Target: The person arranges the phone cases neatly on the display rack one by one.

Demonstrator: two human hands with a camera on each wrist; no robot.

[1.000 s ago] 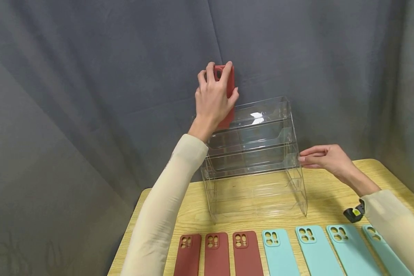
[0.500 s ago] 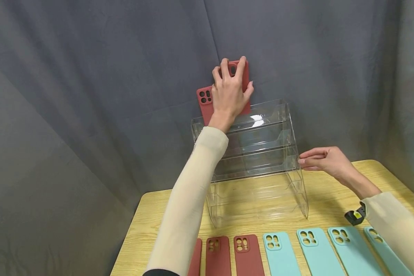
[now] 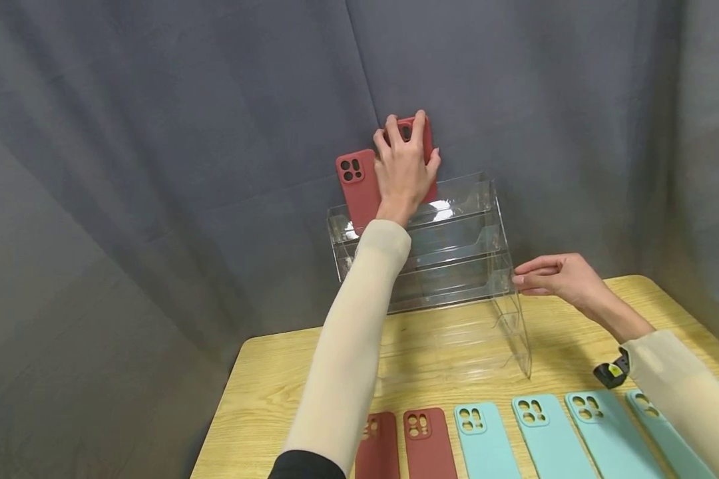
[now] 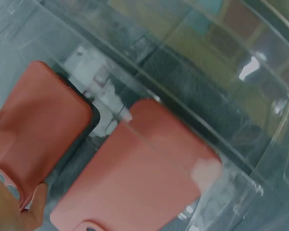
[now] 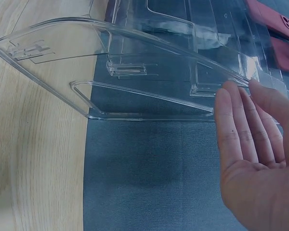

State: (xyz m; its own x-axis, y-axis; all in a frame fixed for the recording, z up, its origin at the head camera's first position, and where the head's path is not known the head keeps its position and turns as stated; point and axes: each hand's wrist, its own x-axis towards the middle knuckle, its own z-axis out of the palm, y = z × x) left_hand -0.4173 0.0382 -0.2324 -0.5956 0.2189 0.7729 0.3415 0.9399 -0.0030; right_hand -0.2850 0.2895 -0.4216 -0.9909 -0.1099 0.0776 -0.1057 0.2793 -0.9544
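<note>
My left hand (image 3: 404, 166) grips a red phone case (image 3: 427, 143) by its upper part, with fingers over the camera end. The case stands upright at the top tier of a clear acrylic display rack (image 3: 449, 256); whether its lower end rests there I cannot tell. Just left of it, a second red phone case (image 3: 358, 186) leans in that tier, and the left wrist view shows the held case (image 4: 43, 125) apart from this leaning case (image 4: 144, 168). Over on the right side, my right hand (image 3: 566, 279) pinches the rack's side panel (image 5: 168, 57) between thumb and fingers.
Red phone cases (image 3: 429, 442) and several turquoise phone cases (image 3: 488, 439) lie in a row along the front of the wooden table (image 3: 275, 379). A grey curtain (image 3: 216, 133) hangs right behind the rack. My left sleeve covers part of the row.
The left hand has shifted right along the top tier with its red case, uncovering the leaning case to the left, then dropped slightly. My right hand keeps its place on the rack.
</note>
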